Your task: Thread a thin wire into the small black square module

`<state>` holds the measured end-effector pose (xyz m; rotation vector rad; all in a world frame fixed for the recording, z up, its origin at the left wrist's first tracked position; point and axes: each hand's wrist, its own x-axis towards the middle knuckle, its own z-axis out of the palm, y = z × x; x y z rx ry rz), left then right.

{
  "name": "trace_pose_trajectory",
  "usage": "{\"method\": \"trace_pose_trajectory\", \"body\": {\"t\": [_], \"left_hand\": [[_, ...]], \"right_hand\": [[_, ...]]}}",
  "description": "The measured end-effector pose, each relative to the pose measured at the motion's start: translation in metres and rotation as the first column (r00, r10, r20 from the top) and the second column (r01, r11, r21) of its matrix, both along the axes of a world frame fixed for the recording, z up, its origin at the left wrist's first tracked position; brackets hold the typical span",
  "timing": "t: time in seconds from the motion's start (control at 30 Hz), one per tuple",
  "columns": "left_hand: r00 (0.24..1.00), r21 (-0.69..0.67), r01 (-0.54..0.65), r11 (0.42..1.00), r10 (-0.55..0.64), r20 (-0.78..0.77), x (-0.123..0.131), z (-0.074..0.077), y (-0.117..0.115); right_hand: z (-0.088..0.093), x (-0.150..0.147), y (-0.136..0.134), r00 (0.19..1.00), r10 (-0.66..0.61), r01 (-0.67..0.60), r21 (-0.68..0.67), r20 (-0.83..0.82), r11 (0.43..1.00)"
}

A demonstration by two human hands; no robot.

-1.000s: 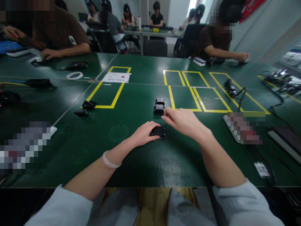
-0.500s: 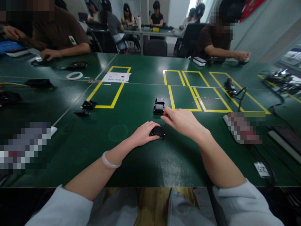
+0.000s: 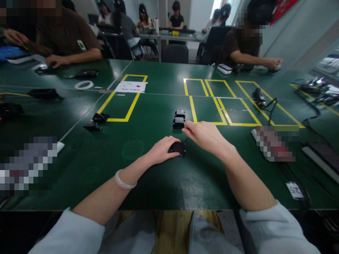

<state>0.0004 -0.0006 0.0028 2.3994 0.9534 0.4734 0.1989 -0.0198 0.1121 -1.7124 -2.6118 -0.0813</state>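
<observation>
My left hand (image 3: 161, 151) rests on the green table (image 3: 148, 183) with its fingers curled round a small black box (image 3: 178, 148), holding it down. My right hand (image 3: 205, 135) hovers just above and to the right of that box, fingers pinched together on something thin I cannot make out. Two more small black boxes (image 3: 179, 119) sit in a short row just beyond my right fingertips.
Yellow tape rectangles (image 3: 124, 102) mark the table. Small black parts (image 3: 95, 121) lie to the left, a white ring (image 3: 84, 85) and a paper sheet (image 3: 131, 86) further back. A black tool with a cable (image 3: 260, 98) lies right. Other people sit at the far edge.
My right hand has edged slightly up and to the left, toward the two black boxes. My left hand has stayed on its box.
</observation>
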Motion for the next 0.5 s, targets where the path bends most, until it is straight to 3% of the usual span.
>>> {"method": "trace_pose_trajectory", "body": {"t": [0.3,0.5], "left_hand": [[1.000,0.010,0.000,1.000,0.000,-0.001,-0.0002,0.0003,0.0001],[1.000,-0.007,0.001,1.000,-0.001,-0.020,-0.0005,0.0012,0.0001]], "right_hand": [[0.0003,0.0031,-0.0021,0.994,0.045,-0.042,0.030,-0.102,0.999],[-0.0005,0.0022,0.0009,1.000,-0.002,0.002,0.023,-0.003,1.000]]}}
